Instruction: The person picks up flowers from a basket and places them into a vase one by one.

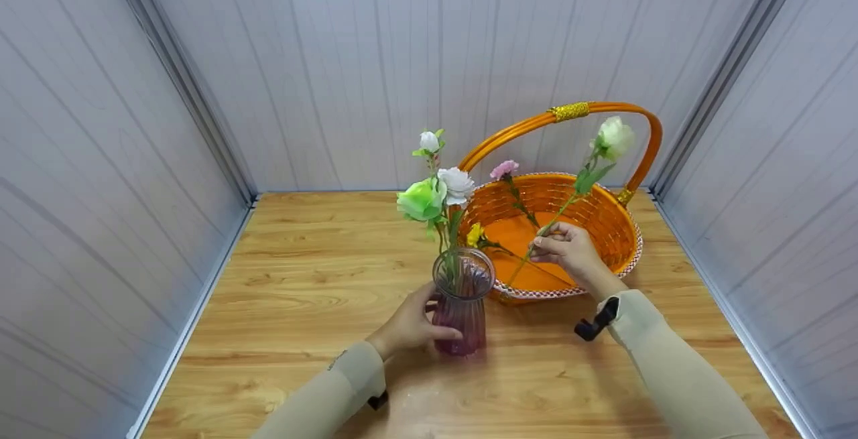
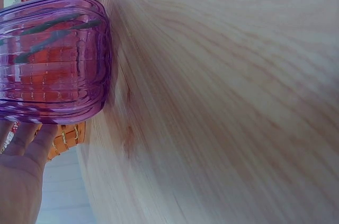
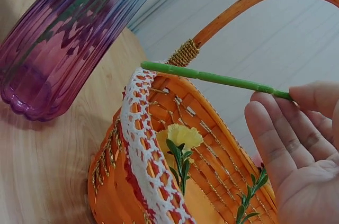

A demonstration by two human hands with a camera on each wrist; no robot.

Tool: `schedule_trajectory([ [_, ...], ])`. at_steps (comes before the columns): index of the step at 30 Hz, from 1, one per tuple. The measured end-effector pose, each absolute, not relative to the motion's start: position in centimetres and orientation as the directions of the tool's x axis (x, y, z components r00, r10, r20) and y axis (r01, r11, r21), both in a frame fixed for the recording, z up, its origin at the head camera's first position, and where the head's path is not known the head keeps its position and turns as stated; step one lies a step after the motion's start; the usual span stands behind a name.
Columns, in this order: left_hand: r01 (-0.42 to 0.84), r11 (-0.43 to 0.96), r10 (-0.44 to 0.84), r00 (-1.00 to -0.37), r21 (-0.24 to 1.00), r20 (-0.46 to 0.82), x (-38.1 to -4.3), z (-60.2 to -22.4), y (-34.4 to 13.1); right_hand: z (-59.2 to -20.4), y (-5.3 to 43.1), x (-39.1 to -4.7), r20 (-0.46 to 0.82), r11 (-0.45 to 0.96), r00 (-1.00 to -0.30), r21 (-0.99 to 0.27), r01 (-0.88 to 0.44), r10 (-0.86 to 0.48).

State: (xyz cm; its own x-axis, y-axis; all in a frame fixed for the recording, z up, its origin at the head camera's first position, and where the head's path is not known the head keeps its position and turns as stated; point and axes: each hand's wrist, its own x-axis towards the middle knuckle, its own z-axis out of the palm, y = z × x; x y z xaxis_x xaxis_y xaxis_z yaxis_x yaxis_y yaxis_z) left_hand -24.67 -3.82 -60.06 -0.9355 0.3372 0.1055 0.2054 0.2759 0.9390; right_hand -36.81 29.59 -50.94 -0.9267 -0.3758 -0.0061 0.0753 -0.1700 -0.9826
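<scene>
A glass vase (image 1: 461, 322), clear at the rim and purple-pink below, stands upright on the table. My left hand (image 1: 410, 325) grips its side, thumb across the front. Out of the vase rise a green rose (image 1: 421, 200), a white flower (image 1: 456, 186) and a small white bud (image 1: 429, 141). Over the orange basket (image 1: 613, 251), my right hand (image 1: 570, 253) pinches the stem of a pale white-green rose (image 1: 615, 137) between thumb and fingers. The green stem's lower end (image 3: 159, 67) points toward the vase, overlapping the basket's lace rim in the right wrist view.
Inside the basket lie a pink carnation (image 1: 504, 169) and a yellow flower (image 1: 475, 234). The basket's tall handle (image 1: 516, 132) arches up at the back. Grey panel walls (image 1: 375, 70) enclose the wooden table (image 1: 301, 278) at the back and both sides.
</scene>
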Motion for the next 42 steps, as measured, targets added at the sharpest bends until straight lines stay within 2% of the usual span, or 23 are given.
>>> schedule_trajectory([
  [15,0.189,0.25,0.338,-0.936,0.949,0.098,-24.5,-60.2,-3.8,-49.9,29.1,-35.5,0.111,-0.116,-0.941,-0.99,-0.077,-0.321],
  [25,0.192,0.26,0.336,-0.937,0.946,0.097,-24.6,-60.3,-3.8,-48.5,29.2,-34.7,0.185,-0.059,-0.922,-0.983,-0.176,-0.339],
  [33,0.165,0.258,0.332,-0.94,0.952,0.073,-24.5,-60.3,-3.8,-47.3,29.1,-34.2,0.285,-0.103,-0.89,-0.959,-0.265,-0.356],
  [42,0.167,0.271,0.328,-0.942,0.948,0.072,-24.7,-60.2,-3.8,-45.1,28.7,-33.5,0.312,-0.111,-0.891,-0.95,-0.292,-0.33],
])
